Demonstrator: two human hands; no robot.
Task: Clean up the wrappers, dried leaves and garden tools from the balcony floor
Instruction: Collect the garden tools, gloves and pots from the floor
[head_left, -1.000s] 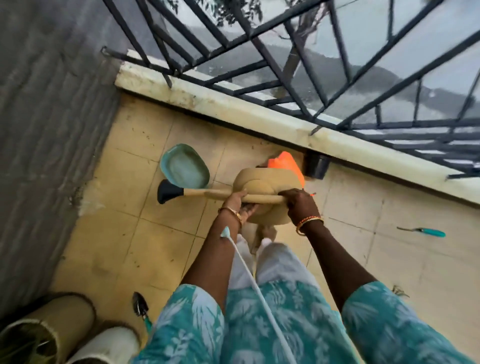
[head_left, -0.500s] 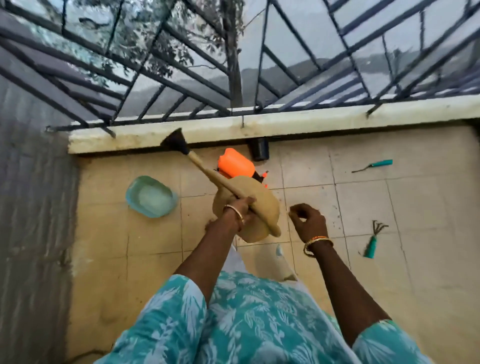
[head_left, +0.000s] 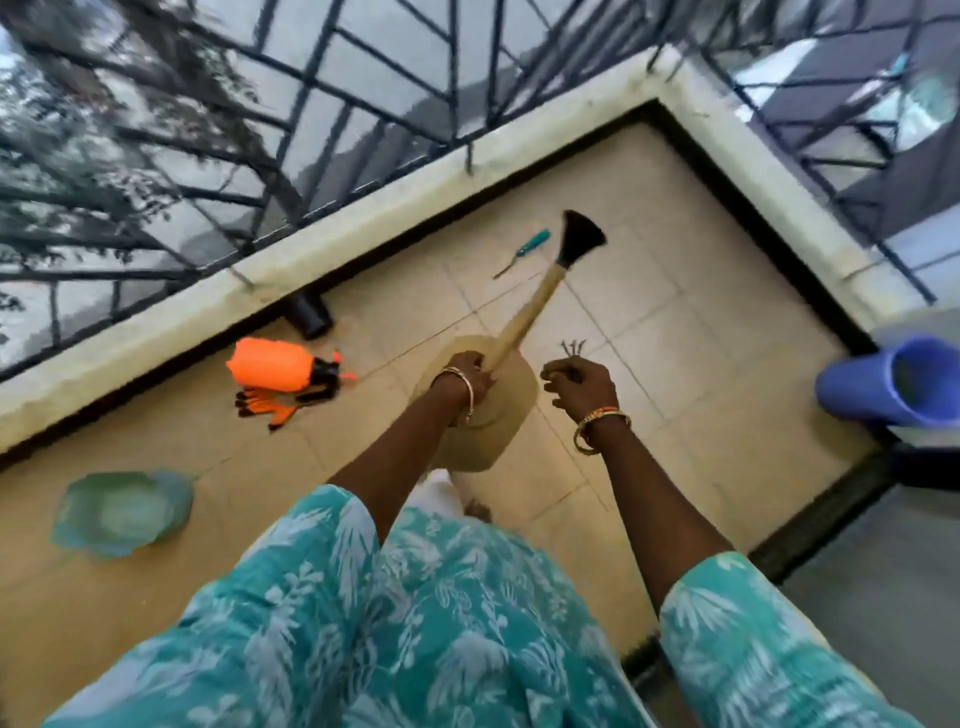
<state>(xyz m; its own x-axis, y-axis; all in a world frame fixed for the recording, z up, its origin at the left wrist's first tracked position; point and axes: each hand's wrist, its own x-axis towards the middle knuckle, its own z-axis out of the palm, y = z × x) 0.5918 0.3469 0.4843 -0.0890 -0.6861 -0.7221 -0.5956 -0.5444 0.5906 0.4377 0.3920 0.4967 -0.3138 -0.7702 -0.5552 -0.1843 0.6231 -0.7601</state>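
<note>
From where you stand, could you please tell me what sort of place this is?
Most likely a home balcony: beige tiled floor, black metal railing on a pale ledge, with an orange spray bottle lying about.

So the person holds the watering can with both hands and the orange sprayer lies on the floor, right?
Not quite. In the head view only the left hand grips the watering can; the right hand is off it, fingers loosely curled, holding nothing. The orange sprayer does lie on the floor.
</note>
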